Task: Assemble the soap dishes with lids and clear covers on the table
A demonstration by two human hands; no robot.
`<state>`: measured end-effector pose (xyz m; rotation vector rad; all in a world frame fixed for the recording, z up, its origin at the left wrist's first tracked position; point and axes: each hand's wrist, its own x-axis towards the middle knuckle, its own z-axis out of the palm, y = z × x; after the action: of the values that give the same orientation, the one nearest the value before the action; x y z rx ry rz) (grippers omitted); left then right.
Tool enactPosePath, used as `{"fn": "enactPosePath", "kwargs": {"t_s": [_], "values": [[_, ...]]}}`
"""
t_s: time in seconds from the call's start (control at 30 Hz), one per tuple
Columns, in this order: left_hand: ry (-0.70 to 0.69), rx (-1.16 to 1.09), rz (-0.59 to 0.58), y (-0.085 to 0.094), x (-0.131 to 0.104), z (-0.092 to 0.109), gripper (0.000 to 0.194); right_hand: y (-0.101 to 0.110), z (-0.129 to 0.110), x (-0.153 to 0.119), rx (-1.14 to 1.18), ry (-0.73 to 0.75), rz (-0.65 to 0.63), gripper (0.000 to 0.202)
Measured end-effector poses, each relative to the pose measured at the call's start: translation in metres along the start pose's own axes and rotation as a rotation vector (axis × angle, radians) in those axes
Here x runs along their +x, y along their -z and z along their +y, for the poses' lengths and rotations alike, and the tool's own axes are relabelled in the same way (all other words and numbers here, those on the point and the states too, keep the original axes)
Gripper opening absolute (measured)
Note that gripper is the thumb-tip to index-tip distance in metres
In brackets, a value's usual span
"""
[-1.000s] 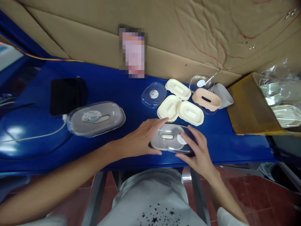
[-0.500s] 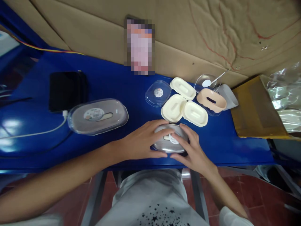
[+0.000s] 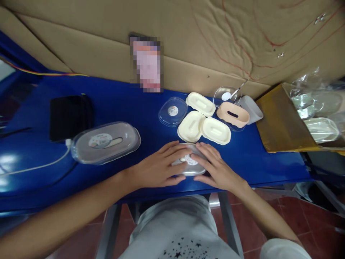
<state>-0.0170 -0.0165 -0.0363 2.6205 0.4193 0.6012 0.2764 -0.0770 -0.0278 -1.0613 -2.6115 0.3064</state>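
A small oval box with a clear plastic lid [image 3: 198, 169] lies at the near part of the blue table, a round white label on its top. My left hand [image 3: 161, 163] covers its left end, fingers spread over the lid and thumb at the near side. My right hand [image 3: 215, 167] holds the right end the same way, fingertips across the top. Just beyond are cream oval trays [image 3: 192, 126], a loose clear lid [image 3: 172, 114] with a round sticker, and a peach slotted piece [image 3: 233, 114].
A longer lidded box [image 3: 107, 144] lies at left, beside a black device [image 3: 68, 117] with a white cable. At right a grey cup [image 3: 251, 108] and another clear lid [image 3: 219, 95] lie near a cardboard box [image 3: 277, 122] of bagged plastic parts. A blurred-out panel [image 3: 147, 66] rests against the back covering.
The view has shifted slightly. My fingers lie flatter and farther over the lid, the right-hand ones closer together. The box stays between both hands.
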Motion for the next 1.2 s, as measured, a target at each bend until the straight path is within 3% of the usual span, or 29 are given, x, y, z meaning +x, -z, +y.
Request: {"fn": "enactPosePath", "kwargs": {"t_s": [0.13,0.27,0.43,0.53,0.67,0.77,0.9,1.1,1.2], "values": [[-0.026,0.108,0.003,0.002,0.0,-0.001,0.033,0.011,0.011,0.009,0.031,0.153,0.015,0.066],[-0.039,0.176,0.03,0.005,0.003,0.001,0.033,0.048,0.026,0.026,0.076,0.217,0.013,0.058],[-0.025,0.153,0.099,0.027,0.017,0.003,0.047,0.093,0.069,0.033,0.052,-0.097,0.012,0.06],[0.133,0.121,0.148,0.036,0.026,-0.001,0.055,0.09,0.093,0.024,-0.005,-0.254,-0.05,0.077],[0.229,0.098,-0.024,0.036,0.035,-0.002,0.065,0.073,0.106,0.009,-0.017,-0.319,-0.16,0.071],[0.226,0.122,-0.101,0.031,0.036,0.01,0.079,0.072,0.106,-0.002,-0.027,-0.349,-0.188,0.066],[0.24,0.177,-0.073,0.024,0.024,0.036,0.085,0.079,0.097,-0.012,-0.044,-0.417,-0.258,0.063],[0.338,0.398,0.063,0.02,-0.015,0.06,0.053,0.073,0.064,-0.001,0.062,-0.282,-0.318,0.056],[0.422,0.566,0.145,0.018,-0.019,0.071,0.044,0.06,0.048,0.01,0.102,-0.157,-0.297,0.06]]}}
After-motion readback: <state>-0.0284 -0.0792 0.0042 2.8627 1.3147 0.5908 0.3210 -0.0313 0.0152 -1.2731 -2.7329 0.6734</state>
